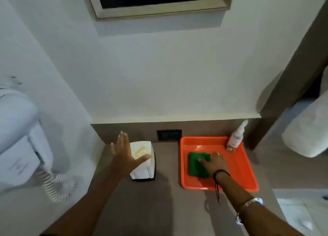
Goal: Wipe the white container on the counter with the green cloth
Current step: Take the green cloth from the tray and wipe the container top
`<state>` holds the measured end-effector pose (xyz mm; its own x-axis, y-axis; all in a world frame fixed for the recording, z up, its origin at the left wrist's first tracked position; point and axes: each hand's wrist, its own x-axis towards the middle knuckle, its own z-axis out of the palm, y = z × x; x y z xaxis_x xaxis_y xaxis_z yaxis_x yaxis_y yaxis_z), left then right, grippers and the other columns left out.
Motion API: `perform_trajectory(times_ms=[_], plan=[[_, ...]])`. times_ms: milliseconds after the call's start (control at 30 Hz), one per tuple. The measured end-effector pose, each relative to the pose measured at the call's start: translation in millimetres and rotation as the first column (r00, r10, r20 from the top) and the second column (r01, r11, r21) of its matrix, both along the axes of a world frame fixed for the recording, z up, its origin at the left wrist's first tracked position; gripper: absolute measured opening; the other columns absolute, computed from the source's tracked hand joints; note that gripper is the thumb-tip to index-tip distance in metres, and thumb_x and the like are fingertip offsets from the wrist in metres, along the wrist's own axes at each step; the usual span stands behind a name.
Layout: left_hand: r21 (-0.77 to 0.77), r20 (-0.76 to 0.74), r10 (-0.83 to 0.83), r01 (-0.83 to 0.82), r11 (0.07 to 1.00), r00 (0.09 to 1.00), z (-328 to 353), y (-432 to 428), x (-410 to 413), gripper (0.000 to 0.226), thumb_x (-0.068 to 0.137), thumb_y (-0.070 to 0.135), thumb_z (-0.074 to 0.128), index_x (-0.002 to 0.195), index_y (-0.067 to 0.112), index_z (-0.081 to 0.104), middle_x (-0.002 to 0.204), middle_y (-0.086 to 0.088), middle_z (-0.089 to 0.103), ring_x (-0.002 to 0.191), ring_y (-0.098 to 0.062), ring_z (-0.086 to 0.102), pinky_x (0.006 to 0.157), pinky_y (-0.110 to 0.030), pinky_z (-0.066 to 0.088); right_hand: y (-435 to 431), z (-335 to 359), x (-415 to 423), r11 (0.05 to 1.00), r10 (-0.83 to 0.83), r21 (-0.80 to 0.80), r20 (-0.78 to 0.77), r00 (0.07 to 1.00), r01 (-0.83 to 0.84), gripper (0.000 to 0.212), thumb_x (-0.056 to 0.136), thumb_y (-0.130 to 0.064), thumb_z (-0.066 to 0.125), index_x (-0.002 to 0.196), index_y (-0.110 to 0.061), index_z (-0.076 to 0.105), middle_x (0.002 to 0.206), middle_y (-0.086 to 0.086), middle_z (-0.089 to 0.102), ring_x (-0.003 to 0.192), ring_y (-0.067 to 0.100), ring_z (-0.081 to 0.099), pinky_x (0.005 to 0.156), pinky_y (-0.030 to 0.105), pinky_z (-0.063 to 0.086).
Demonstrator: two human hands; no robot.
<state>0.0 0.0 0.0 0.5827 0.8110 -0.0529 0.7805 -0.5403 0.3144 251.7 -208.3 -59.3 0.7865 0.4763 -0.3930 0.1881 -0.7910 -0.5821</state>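
The white container stands on the brown counter, left of centre, on a thin black base. My left hand hovers at its left side, fingers spread, thumb across its top edge, holding nothing. The green cloth lies folded inside an orange tray. My right hand rests on the cloth's right part, fingers pressed onto it; whether they grip it is unclear.
A white spray bottle stands in the tray's far right corner. A black wall socket sits behind the counter. A white wall-mounted hair dryer with a coiled cord hangs at left. A rolled white towel lies at right.
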Motion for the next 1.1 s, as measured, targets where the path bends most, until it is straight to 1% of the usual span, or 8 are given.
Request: perform_trajectory(times_ms=[133,400,633,733,833,900,1000,1100], plan=[[-0.071,-0.146,0.003,-0.013,0.997,0.989,-13.7,9.4,0.0,0.171,0.026,0.111,0.005,0.155,-0.001,0.006,0.166,-0.018,0.004,0.153,-0.028,0.005,0.121,-0.054,0.004,-6.4,-28.1,8.7,0.985,-0.067,-0.167,-0.094,0.993,0.051,0.066,0.075,-0.056,0.072,0.119,-0.008,0.061,0.124,0.021,0.063,0.114,0.038,0.060,0.099,0.047,0.050],[-0.122,-0.241,-0.025,-0.004,0.993,0.970,-12.3,22.3,1.8,0.171,0.023,0.111,0.008,0.155,0.002,-0.011,0.166,-0.015,-0.013,0.153,-0.027,-0.009,0.121,-0.051,-0.004,22.5,-46.6,13.2,0.973,-0.225,-0.012,-0.295,0.929,0.232,0.051,0.067,-0.034,0.086,0.101,0.000,0.067,0.090,0.021,0.074,0.082,0.038,0.070,0.085,0.049,0.057],[-0.105,-0.210,-0.164,0.144,0.984,0.964,-40.5,33.7,-13.5,0.166,0.034,0.111,0.028,0.154,0.005,-0.017,0.165,-0.013,-0.019,0.151,-0.025,-0.019,0.120,-0.050,-0.010,31.3,-32.6,5.9,0.889,-0.369,-0.004,-0.597,0.712,0.457,0.051,0.070,-0.019,0.085,0.107,-0.001,0.056,0.091,0.022,0.064,0.092,0.043,0.065,0.092,0.055,0.054],[-0.091,-0.188,-0.219,0.205,0.975,0.958,-46.8,37.5,-16.0,0.166,0.036,0.110,0.034,0.154,0.005,-0.016,0.165,-0.013,-0.019,0.145,-0.018,-0.029,0.116,-0.045,-0.019,34.5,-13.7,-8.0,0.797,-0.375,0.112,-0.678,0.632,0.594,0.042,0.075,-0.011,0.079,0.110,-0.001,0.058,0.085,0.020,0.065,0.081,0.040,0.066,0.079,0.053,0.058],[-0.089,-0.166,-0.263,0.251,0.964,0.950,-47.7,40.9,-19.0,0.165,0.037,0.108,0.042,0.155,0.006,-0.012,0.166,-0.012,-0.015,0.150,-0.022,-0.022,0.114,-0.041,-0.023,46.1,5.9,-23.5,0.710,-0.380,0.272,-0.628,0.679,0.650,0.037,0.080,-0.009,0.074,0.114,-0.002,0.061,0.094,0.018,0.068,0.072,0.029,0.064,0.063,0.034,0.051],[-0.080,-0.156,-0.278,0.268,0.960,0.948,-47.7,42.3,-19.4,0.165,0.036,0.107,0.045,0.156,0.006,-0.005,0.167,-0.013,-0.008,0.152,-0.025,-0.011,0.117,-0.045,-0.015,62.0,20.4,-33.6,0.672,-0.343,0.396,-0.583,0.737,0.626,0.037,0.081,0.000,0.072,0.116,-0.001,0.061,0.111,0.024,0.068,0.084,0.031,0.065,0.076,0.038,0.052],[-0.041,-0.175,-0.243,0.240,0.970,0.954,-49.7,42.3,-21.9,0.166,0.034,0.107,0.042,0.156,0.007,-0.007,0.166,-0.011,-0.012,0.152,-0.023,-0.014,0.119,-0.047,-0.012,100.0,39.1,-58.0,0.717,-0.267,0.530,-0.391,0.881,0.453,0.066,0.079,0.009,0.072,0.138,0.002,0.044,0.125,0.023,0.064,0.102,0.033,0.063,0.090,0.042,0.051],[-0.039,-0.150,-0.213,0.209,0.977,0.966,-50.4,42.7,-22.2,0.168,0.031,0.108,0.043,0.155,0.009,-0.013,0.165,-0.009,-0.018,0.151,-0.023,-0.019,0.118,-0.046,-0.016,133.4,50.7,-95.8,0.804,-0.170,0.554,-0.131,0.977,0.214,0.086,0.083,0.000,0.072,0.153,-0.009,0.023,0.118,0.007,0.061,0.104,0.024,0.061,0.089,0.035,0.049]])
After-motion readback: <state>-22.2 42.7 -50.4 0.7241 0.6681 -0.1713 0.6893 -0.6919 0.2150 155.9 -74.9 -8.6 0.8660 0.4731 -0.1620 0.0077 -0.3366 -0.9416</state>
